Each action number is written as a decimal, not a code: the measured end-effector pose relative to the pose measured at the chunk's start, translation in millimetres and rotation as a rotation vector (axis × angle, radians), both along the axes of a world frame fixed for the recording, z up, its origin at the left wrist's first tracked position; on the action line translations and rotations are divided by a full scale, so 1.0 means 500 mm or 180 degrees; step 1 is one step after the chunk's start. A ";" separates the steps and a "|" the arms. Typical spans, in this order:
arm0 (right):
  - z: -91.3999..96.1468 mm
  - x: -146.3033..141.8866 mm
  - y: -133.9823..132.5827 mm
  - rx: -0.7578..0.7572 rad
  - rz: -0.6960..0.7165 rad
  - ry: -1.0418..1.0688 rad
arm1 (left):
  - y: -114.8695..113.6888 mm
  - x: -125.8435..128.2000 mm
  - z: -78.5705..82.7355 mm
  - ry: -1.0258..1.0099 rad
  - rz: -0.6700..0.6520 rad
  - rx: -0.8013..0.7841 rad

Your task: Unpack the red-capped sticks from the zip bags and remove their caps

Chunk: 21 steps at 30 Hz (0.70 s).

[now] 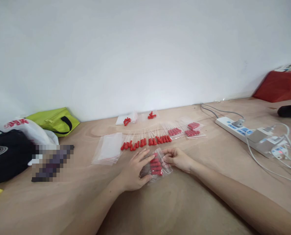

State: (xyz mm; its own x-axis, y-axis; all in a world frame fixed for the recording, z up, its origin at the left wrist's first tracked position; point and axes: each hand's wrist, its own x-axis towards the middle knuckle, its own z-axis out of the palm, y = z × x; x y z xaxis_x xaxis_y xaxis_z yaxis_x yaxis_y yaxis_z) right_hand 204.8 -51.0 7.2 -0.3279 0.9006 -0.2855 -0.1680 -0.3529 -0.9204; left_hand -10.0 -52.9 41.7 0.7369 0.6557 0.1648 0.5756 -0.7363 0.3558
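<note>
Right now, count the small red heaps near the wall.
2: the left heap and, to its right, another heap. Both lie farther back than the held bag. Pieces within each may be hidden.

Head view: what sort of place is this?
Probably a makeshift work table, perhaps in a home or small workshop: red-ended, dropper-like pieces lie in a row near a stack of clear plastic bags, while a lime-green bag and a power strip share the surface.
</note>
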 end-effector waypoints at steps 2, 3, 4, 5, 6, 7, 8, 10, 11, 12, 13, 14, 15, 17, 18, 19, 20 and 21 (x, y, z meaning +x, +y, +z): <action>-0.002 -0.003 -0.001 0.0033 -0.0050 -0.0079 | 0.006 0.003 0.011 -0.0086 -0.0038 -0.0198; -0.002 -0.005 -0.002 0.0064 -0.0091 -0.0119 | 0.008 0.008 0.012 -0.0239 -0.0009 -0.0251; -0.003 -0.009 -0.004 0.0106 -0.0127 -0.0160 | 0.008 0.014 0.011 -0.0443 0.0059 -0.0255; -0.003 -0.013 -0.006 0.0153 -0.0155 -0.0202 | 0.008 0.021 0.006 -0.0656 0.0145 -0.0214; -0.003 -0.017 -0.009 0.0198 -0.0180 -0.0245 | 0.007 0.028 -0.001 -0.0828 0.0212 -0.0133; -0.003 -0.020 -0.011 0.0232 -0.0213 -0.0282 | 0.006 0.035 -0.009 -0.0928 0.0241 -0.0021; -0.003 -0.024 -0.014 0.0255 -0.0253 -0.0314 | 0.004 0.040 -0.018 -0.0956 0.0231 0.0102; -0.003 -0.029 -0.018 0.0301 -0.0327 -0.0373 | 0.003 0.046 -0.034 -0.0870 0.0129 0.0322; -0.004 -0.031 -0.020 0.0338 -0.0346 -0.0397 | 0.003 0.047 -0.040 -0.0803 0.0070 0.0408; -0.004 -0.032 -0.022 0.0378 -0.0345 -0.0419 | 0.003 0.047 -0.044 -0.0740 0.0018 0.0485; -0.004 -0.033 -0.023 0.0414 -0.0329 -0.0439 | 0.003 0.046 -0.046 -0.0684 -0.0036 0.0556; -0.004 -0.034 -0.024 0.0441 -0.0309 -0.0459 | 0.004 0.045 -0.046 -0.0645 -0.0095 0.0631; -0.003 -0.035 -0.025 0.0457 -0.0291 -0.0475 | 0.005 0.044 -0.045 -0.0632 -0.0154 0.0709; -0.001 -0.037 -0.028 0.0480 -0.0270 -0.0490 | 0.006 0.044 -0.040 -0.0677 -0.0271 0.0859; 0.000 -0.038 -0.029 0.0504 -0.0268 -0.0478 | 0.007 0.045 -0.038 -0.0724 -0.0311 0.0923; 0.002 -0.038 -0.031 0.0537 -0.0266 -0.0453 | 0.008 0.046 -0.035 -0.0766 -0.0336 0.0979; 0.003 -0.039 -0.032 0.0573 -0.0259 -0.0421 | 0.008 0.047 -0.034 -0.0792 -0.0354 0.1035; 0.003 -0.039 -0.033 0.0607 -0.0245 -0.0391 | 0.009 0.048 -0.034 -0.0796 -0.0373 0.1091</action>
